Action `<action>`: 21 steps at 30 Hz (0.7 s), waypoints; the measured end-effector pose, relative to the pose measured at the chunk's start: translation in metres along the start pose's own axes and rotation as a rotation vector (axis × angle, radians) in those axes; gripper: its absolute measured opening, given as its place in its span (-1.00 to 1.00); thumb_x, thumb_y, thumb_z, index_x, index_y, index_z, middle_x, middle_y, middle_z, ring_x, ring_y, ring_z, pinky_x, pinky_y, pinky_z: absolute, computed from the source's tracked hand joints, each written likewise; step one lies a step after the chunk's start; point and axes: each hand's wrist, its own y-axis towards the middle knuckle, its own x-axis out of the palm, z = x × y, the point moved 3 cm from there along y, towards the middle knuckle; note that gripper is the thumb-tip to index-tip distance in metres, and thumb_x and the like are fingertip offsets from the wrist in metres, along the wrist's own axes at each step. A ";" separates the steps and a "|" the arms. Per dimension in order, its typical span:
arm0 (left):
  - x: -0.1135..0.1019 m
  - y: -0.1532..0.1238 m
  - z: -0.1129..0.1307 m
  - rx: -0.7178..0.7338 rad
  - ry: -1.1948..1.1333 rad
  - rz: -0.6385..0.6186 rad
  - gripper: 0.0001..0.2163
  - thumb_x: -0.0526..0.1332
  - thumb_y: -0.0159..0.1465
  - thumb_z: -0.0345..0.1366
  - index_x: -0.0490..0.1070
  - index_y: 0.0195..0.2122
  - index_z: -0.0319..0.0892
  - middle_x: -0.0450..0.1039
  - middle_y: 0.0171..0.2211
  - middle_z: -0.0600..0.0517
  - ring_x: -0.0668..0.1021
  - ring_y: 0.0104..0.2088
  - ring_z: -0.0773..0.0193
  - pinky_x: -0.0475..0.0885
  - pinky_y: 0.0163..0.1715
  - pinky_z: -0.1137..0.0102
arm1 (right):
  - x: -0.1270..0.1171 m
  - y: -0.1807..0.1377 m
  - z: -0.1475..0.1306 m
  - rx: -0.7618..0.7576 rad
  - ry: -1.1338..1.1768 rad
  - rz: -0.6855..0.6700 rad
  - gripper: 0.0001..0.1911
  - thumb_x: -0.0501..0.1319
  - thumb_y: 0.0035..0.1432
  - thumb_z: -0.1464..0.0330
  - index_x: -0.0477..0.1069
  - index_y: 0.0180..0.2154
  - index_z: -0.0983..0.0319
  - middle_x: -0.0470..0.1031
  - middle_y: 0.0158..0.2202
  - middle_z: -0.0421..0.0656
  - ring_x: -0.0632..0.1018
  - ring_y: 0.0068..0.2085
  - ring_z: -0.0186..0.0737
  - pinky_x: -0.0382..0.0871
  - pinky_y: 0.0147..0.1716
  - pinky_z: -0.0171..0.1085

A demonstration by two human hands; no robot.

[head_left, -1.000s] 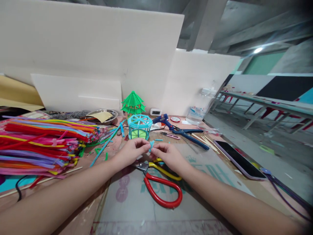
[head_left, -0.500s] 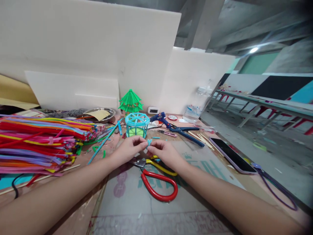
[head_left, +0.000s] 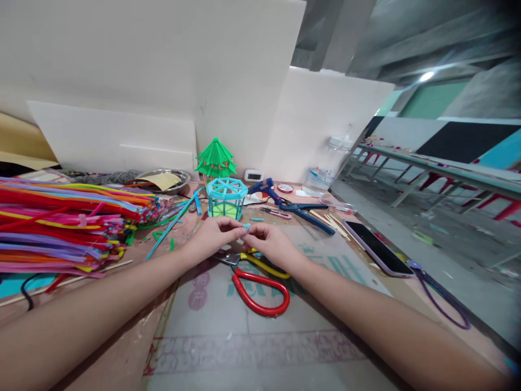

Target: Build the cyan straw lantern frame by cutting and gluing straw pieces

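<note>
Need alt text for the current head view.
Left hand and right hand pinch a small blue piece at their fingertips. Scissors lie nearer the viewer; beyond stand a blue openwork frame and a green-roofed model, colourful pipe cleaners at left.

a flat smartphone with a black screen and pale purple case (head_left: 378, 248) lies at the right. a small white digital clock (head_left: 253, 175) stands before a tall white board (head_left: 163, 70). a round shiny metal bowl (head_left: 184, 183) has yellowish paper (head_left: 161, 180) in it. farther off, red stools (head_left: 432, 183) stand by a long grey table (head_left: 448, 170).
</note>
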 end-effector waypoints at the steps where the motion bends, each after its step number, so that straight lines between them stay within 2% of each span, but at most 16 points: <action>1: 0.000 0.000 0.000 -0.006 -0.008 -0.003 -0.63 0.31 0.07 -0.04 0.53 -0.28 -0.27 0.56 -0.40 -0.04 0.55 -0.43 0.24 0.40 -0.43 0.43 | 0.000 0.000 0.000 -0.005 -0.009 -0.005 -0.82 0.21 0.09 0.29 0.42 -0.45 0.27 0.50 -0.52 -0.20 0.50 -0.45 -0.32 0.36 -0.40 -0.34; 5: -0.001 0.002 0.000 -0.033 -0.031 -0.002 -0.65 0.30 0.07 -0.02 0.52 -0.32 -0.24 0.53 -0.44 0.00 0.53 -0.45 0.27 0.37 -0.44 0.45 | -0.001 0.001 0.001 -0.016 0.016 -0.015 -0.83 0.19 0.11 0.29 0.42 -0.37 0.27 0.51 -0.46 -0.18 0.52 -0.42 -0.29 0.40 -0.36 -0.30; 8: -0.002 0.003 -0.001 -0.064 -0.055 -0.007 -0.65 0.29 0.08 -0.01 0.52 -0.34 -0.24 0.51 -0.46 0.02 0.49 -0.49 0.33 0.31 -0.50 0.48 | -0.007 0.001 -0.001 -0.109 0.009 0.063 -0.81 0.21 0.10 0.32 0.36 -0.22 0.25 0.50 -0.40 -0.19 0.54 -0.36 -0.28 0.42 -0.31 -0.27; 10: -0.002 0.003 -0.002 -0.066 -0.082 -0.018 -0.64 0.29 0.08 0.00 0.51 -0.35 -0.24 0.51 -0.46 0.02 0.48 -0.50 0.33 0.30 -0.50 0.49 | -0.010 0.000 -0.005 -0.228 -0.097 0.117 -0.71 0.21 0.11 0.36 0.32 -0.09 0.22 0.51 -0.34 -0.18 0.54 -0.30 -0.27 0.41 -0.24 -0.25; 13: -0.001 0.004 -0.004 -0.053 -0.112 -0.030 -0.63 0.29 0.07 0.00 0.51 -0.34 -0.25 0.51 -0.45 0.00 0.48 -0.49 0.33 0.31 -0.49 0.48 | -0.009 -0.003 -0.006 -0.339 -0.310 0.099 -0.57 0.22 0.12 0.36 0.28 0.06 0.18 0.51 -0.25 -0.15 0.52 -0.23 -0.24 0.38 -0.16 -0.21; 17: 0.000 0.005 -0.004 -0.036 -0.091 -0.021 -0.65 0.28 0.08 -0.02 0.52 -0.34 -0.26 0.51 -0.44 0.00 0.47 -0.49 0.33 0.30 -0.47 0.48 | -0.006 -0.006 -0.003 -0.378 -0.465 0.120 -0.48 0.25 0.12 0.33 0.25 0.12 0.18 0.51 -0.21 -0.11 0.51 -0.18 -0.18 0.36 -0.12 -0.17; 21: 0.002 0.004 0.000 -0.014 -0.051 -0.011 -0.68 0.26 0.10 -0.05 0.52 -0.40 -0.25 0.51 -0.45 0.02 0.46 -0.46 0.32 0.31 -0.43 0.46 | -0.004 -0.006 -0.002 -0.398 -0.537 0.133 -0.52 0.23 0.14 0.35 0.29 0.11 0.19 0.54 -0.24 -0.11 0.53 -0.21 -0.19 0.37 -0.15 -0.19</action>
